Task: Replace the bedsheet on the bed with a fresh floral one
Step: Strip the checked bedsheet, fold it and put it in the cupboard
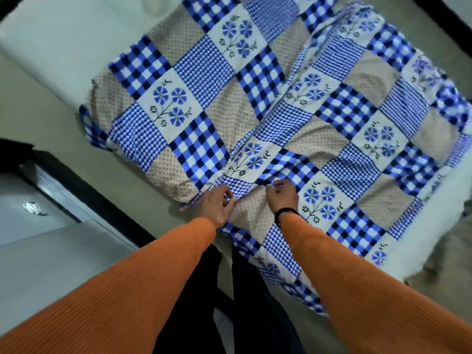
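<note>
One floral bedsheet lies partly spread on the bed, a patchwork of squares: bold blue, navy and white checks, fine blue gingham, beige patches with small dark dots, and white squares each carrying a sprig of blue flowers on a dark stem. It is only half opened; a folded edge runs from the far side down toward the near edge of the bed, so one layer overlaps another, and the cloth is rumpled near the hands. It covers the middle and right part of the bed, leaving pale bare mattress at the far left corner and along the left edge, while its near part hangs over the near edge of the bed. Two hands work at that near edge, both in orange ribbed sleeves. The left hand has its grip pinched narrow on a gathered fold of the sheet. The right hand, with a single dark band at the wrist, has its grip closed on the cloth just beside the left. A white fluffy piece lies at the right edge of the bed.
</note>
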`<state>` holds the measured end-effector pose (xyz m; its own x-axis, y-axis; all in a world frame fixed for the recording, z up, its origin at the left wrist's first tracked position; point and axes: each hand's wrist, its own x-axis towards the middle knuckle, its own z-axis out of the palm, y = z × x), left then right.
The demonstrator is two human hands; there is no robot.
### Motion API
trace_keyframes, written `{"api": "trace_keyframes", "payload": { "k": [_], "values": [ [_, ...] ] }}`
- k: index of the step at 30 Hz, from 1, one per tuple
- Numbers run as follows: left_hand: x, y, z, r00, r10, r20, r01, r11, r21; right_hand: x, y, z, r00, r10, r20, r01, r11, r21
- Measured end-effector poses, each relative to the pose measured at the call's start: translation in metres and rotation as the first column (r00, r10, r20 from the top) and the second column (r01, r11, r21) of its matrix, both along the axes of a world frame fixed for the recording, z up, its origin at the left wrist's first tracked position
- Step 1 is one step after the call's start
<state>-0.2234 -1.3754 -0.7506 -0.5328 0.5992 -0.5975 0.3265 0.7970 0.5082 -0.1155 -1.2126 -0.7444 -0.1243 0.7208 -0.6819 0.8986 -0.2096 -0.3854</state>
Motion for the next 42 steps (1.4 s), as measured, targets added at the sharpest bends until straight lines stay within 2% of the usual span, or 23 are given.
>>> {"api": "trace_keyframes", "payload": {
  "k": [5,11,15,19,22,24,27,30,33,35,37,38,40,42],
  "values": [
    [0.04,0.062,0.003,0.954,-0.289,0.076,0.291,0.956,-0.024,0.079,0.033,-0.003,0.981,-0.192,0.009,0.189,0.973,0.136],
    [0.123,0.115,0.006,0.86,-0.484,0.164,0.49,0.871,-0.002,0.185,0.036,-0.021,0.828,-0.531,0.183,0.484,0.84,0.246],
    [0.174,0.142,0.002,0.798,-0.577,0.175,0.582,0.813,0.027,0.253,0.044,-0.022,0.724,-0.633,0.275,0.585,0.774,0.242],
    [0.214,0.178,0.002,0.728,-0.664,0.171,0.663,0.745,0.07,0.311,0.049,-0.021,0.577,-0.762,0.295,0.753,0.636,0.169],
    [0.245,0.207,0.002,0.699,-0.697,0.16,0.695,0.715,0.077,0.344,0.044,-0.022,0.557,-0.787,0.266,0.796,0.597,0.101],
    [0.264,0.223,0.002,0.69,-0.703,0.173,0.703,0.708,0.074,0.351,0.041,-0.018,0.613,-0.769,0.184,0.776,0.629,0.046],
    [0.29,0.244,0.004,0.717,-0.666,0.206,0.673,0.738,0.043,0.345,0.033,-0.005,0.739,-0.673,0.035,0.671,0.74,0.054],
    [0.304,0.263,0.007,0.784,-0.588,0.198,0.6,0.8,-0.003,0.319,0.02,0.008,0.806,-0.589,-0.069,0.592,0.795,0.135],
    [0.304,0.279,0.006,0.791,-0.596,0.137,0.607,0.793,-0.054,0.293,0.01,0.008,0.847,-0.514,-0.137,0.531,0.831,0.165],
    [0.292,0.285,0.002,0.808,-0.582,0.089,0.589,0.803,-0.09,0.286,0.005,0.0,0.871,-0.483,-0.093,0.489,0.87,0.066],
    [0.273,0.285,0.0,0.842,-0.535,0.075,0.54,0.835,-0.104,0.289,-0.001,-0.005,0.92,-0.388,0.057,0.392,0.916,-0.089],
    [0.263,0.283,-0.003,0.856,-0.51,0.079,0.516,0.851,-0.095,0.294,-0.004,-0.005,0.946,-0.283,0.159,0.31,0.934,-0.177],
    [0.246,0.277,-0.005,0.876,-0.473,0.09,0.48,0.874,-0.072,0.307,-0.014,-0.001,0.949,-0.058,0.311,0.178,0.912,-0.37],
    [0.23,0.27,-0.008,0.886,-0.457,0.078,0.462,0.884,-0.066,0.316,-0.028,0.001,0.934,0.075,0.348,0.114,0.863,-0.491]
  ]
}}
